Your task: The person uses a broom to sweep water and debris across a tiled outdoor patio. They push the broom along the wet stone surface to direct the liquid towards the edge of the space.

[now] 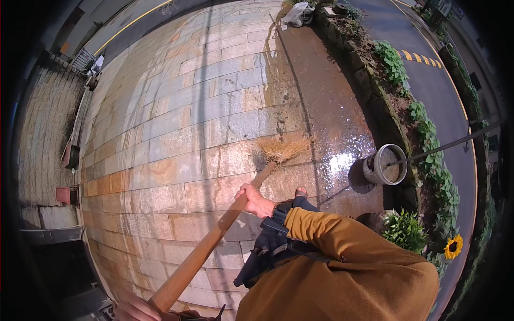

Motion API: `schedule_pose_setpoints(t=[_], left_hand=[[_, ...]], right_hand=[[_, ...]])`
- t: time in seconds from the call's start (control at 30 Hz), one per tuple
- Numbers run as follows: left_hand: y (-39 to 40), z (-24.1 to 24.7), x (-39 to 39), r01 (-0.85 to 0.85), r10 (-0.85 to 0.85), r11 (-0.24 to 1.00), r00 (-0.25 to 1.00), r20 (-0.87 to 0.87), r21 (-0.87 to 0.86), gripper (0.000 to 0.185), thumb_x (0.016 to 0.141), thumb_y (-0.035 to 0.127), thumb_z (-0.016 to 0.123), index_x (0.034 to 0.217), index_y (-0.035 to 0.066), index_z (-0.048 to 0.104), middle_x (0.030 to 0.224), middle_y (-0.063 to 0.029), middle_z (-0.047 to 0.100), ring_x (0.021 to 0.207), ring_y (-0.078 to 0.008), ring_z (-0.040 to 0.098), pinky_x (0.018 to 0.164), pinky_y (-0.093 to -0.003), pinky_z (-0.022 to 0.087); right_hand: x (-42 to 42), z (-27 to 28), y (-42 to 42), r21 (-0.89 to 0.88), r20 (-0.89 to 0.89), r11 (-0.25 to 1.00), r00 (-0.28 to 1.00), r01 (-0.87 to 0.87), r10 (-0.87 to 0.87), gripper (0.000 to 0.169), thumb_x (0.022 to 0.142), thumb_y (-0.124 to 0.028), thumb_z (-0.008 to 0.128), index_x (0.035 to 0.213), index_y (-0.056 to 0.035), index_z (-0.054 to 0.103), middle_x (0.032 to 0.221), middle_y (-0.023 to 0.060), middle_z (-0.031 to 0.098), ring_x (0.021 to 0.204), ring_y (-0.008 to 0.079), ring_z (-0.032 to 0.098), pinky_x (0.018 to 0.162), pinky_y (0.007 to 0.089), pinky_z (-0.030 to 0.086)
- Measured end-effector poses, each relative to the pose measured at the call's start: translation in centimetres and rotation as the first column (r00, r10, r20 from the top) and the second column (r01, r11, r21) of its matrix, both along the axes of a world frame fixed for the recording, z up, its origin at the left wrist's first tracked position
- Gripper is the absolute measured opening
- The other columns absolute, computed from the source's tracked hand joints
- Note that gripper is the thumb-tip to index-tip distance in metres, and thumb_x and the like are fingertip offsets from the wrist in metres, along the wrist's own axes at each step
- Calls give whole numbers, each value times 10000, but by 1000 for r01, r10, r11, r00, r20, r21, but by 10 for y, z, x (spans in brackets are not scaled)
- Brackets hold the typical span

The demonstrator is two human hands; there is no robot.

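Note:
A broom with a thick wooden handle (213,236) slants across the view from lower left to the middle. Its straw bristles (284,148) are fanned out against the stone paving (168,132), at the edge of a wet strip. My right hand (256,202) is wrapped around the lower handle, not far above the bristles. Near the bottom edge, my left hand (134,308) grips the handle's upper end and is partly cut off by the frame. Wet streaks and small dark clumps of dirt (281,122) lie just beyond the bristles.
A pale bucket (375,166) with a long pole (445,150) leaning in it stands at right, beside a low stone planter wall (373,86). Wet, glistening ground (333,100) runs along that wall. A potted plant (403,230) sits nearer me. A white plastic bag (296,15) lies far ahead.

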State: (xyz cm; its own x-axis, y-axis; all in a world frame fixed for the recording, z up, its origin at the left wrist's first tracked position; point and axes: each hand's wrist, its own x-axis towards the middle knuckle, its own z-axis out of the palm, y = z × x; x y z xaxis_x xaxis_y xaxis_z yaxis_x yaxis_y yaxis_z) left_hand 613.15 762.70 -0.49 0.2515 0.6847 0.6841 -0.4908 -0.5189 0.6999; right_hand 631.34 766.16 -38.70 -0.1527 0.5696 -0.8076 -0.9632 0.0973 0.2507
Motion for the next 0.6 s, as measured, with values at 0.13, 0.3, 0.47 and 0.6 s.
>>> schedule_pose_setpoints(t=[0.13, 0.3, 0.47, 0.6], left_hand=[[-11, 42, -16, 312, -318, 946, 946, 60, 92, 266, 758, 216, 511, 523, 125, 426, 398, 31, 344, 349, -93, 420, 380, -250, 368], [-23, 38, -31, 213, -170, 967, 949, -267, 142, 230, 638, 137, 612, 483, 126, 443, 497, -30, 545, 425, -138, 553, 426, -272, 458], [-31, 4, -1, 286, -283, 956, 840, -463, -65, 245, 722, 231, 602, 554, 120, 462, 553, -34, 534, 540, -198, 549, 509, -303, 454], [-43, -72, 55, -178, 147, 961, 977, -154, -210, 280, 877, 110, 458, 641, 117, 307, 391, 30, 367, 300, -73, 349, 324, -187, 270]], right_hand=[[-110, 10, 1, 201, 80, 952, 972, -231, 219, 85, 738, -11, 488, 696, -44, 422, 591, 72, 455, 537, 210, 478, 523, 328, 452], [-151, 1, 13, 242, 80, 824, 857, -512, 509, 74, 754, -20, 508, 715, -38, 448, 629, 88, 483, 578, 213, 509, 532, 335, 465], [-94, -77, -25, 109, 193, 746, 750, -657, 632, 63, 748, -45, 525, 757, -39, 463, 644, 78, 494, 592, 201, 514, 530, 329, 461], [46, -98, -63, -119, 182, 767, 745, -631, 641, 77, 731, -49, 519, 741, -36, 443, 642, 78, 477, 569, 206, 499, 504, 333, 438]])
